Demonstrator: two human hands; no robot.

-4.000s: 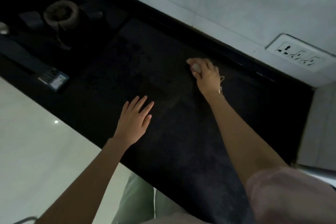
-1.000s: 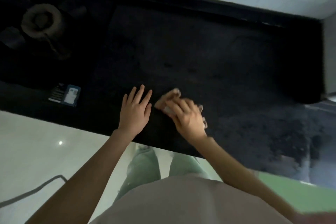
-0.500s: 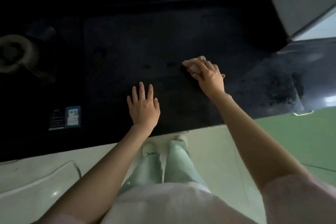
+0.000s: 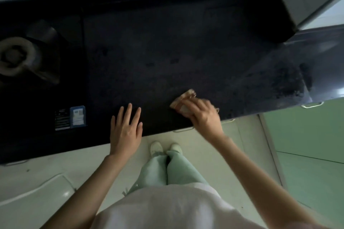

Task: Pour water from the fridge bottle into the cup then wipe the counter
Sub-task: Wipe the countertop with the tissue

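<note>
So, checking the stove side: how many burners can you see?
1: a burner at the far left of the counter, partly cut off by the frame; others may lie out of view.

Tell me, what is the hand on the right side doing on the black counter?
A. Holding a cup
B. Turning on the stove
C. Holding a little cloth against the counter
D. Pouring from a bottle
C: the right hand has its fingers curled over a small pale cloth pressed on the dark counter, while the left hand lies flat with straight fingers beside it; no cup or bottle is in view.
</note>
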